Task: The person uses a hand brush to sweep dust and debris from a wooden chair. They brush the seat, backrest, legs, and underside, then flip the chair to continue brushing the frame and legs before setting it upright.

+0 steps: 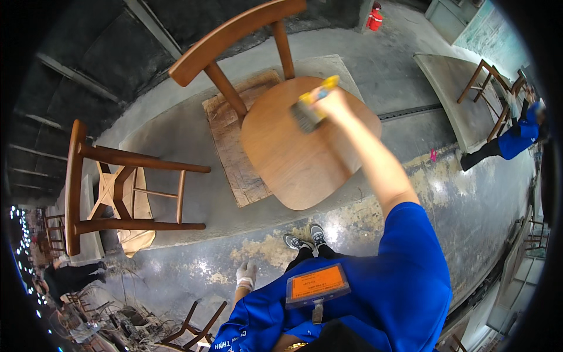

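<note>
My right hand (332, 104), bare and smeared by motion, is closed around a wide brush (309, 111) with a yellow handle and dark grey bristles. The brush is over the far part of the rounded seat of a brown wooden chair (287, 170); whether the bristles touch the wood I cannot tell. The chair's curved backrest (234, 38) rises at the far left of the seat. Down by my left side hangs my left hand (246, 274) in a white glove. Its fingers look loosely extended, and nothing shows in them.
Brown cardboard (229, 152) lies beneath the chair on a grey platform. Left of it, another wooden chair (141, 190) rests tipped over. A co-worker (519, 138) in blue is beside a chair at far right; another person (70, 276) is at lower left. A red extinguisher (375, 20) stands far back.
</note>
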The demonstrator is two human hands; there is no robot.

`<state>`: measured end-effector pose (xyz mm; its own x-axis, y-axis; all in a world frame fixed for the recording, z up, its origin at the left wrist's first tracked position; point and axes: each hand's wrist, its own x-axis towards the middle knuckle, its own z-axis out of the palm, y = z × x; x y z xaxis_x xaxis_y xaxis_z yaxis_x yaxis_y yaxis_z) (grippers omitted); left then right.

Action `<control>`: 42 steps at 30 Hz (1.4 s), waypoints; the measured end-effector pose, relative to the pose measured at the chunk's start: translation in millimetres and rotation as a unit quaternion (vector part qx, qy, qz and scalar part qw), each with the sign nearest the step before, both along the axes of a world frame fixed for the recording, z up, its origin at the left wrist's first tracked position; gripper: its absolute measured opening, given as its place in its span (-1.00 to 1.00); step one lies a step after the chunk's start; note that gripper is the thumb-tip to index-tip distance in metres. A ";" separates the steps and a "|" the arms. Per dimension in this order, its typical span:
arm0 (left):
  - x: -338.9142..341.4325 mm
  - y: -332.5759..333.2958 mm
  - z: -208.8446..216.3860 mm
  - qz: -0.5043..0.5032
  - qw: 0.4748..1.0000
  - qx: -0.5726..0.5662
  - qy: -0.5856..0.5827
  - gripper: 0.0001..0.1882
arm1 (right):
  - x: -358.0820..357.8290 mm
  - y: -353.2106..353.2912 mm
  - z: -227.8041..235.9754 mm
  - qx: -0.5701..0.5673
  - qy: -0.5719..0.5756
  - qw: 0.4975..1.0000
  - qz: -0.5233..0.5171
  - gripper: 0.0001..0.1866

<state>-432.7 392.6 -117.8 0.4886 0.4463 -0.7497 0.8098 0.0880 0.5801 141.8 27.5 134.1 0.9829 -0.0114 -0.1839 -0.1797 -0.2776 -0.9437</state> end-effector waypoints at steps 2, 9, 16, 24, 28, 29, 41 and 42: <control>33.7 0.3 5.6 -0.096 0.989 0.072 -0.090 -0.65 | 42.6 -53.0 3.6 -0.229 -0.095 0.963 -0.107 -0.74; 54.7 34.5 -3.5 -0.044 0.998 0.044 -0.002 -0.73 | -12.0 36.7 -39.5 -0.559 -0.287 0.769 0.120 -0.92; -29.1 76.4 -64.9 0.044 0.990 -0.071 0.114 -0.61 | -43.2 127.2 -9.3 0.124 -0.010 0.973 0.193 -0.80; -13.0 102.4 -22.1 0.057 0.997 -0.010 0.051 -0.79 | 75.3 11.8 -12.2 -0.486 -0.277 0.828 -0.034 -0.78; 0.5 97.2 -40.0 0.099 0.994 -0.019 0.043 -0.83 | -37.8 95.3 -32.8 -0.520 -0.342 0.763 0.175 -0.89; 2.4 95.7 -47.6 0.108 0.992 -0.020 0.057 -0.84 | -75.7 112.2 -33.0 -0.451 -0.360 0.786 0.221 -0.93; 171.9 -1.4 50.5 -0.435 0.874 0.199 -0.089 -0.47 | -108.1 -165.6 -5.9 -0.103 0.033 0.976 -0.188 -0.79; 191.2 -28.7 71.5 -0.406 0.885 0.177 -0.145 -0.49 | -102.4 -181.9 -6.7 -0.159 -0.058 0.957 -0.235 -0.89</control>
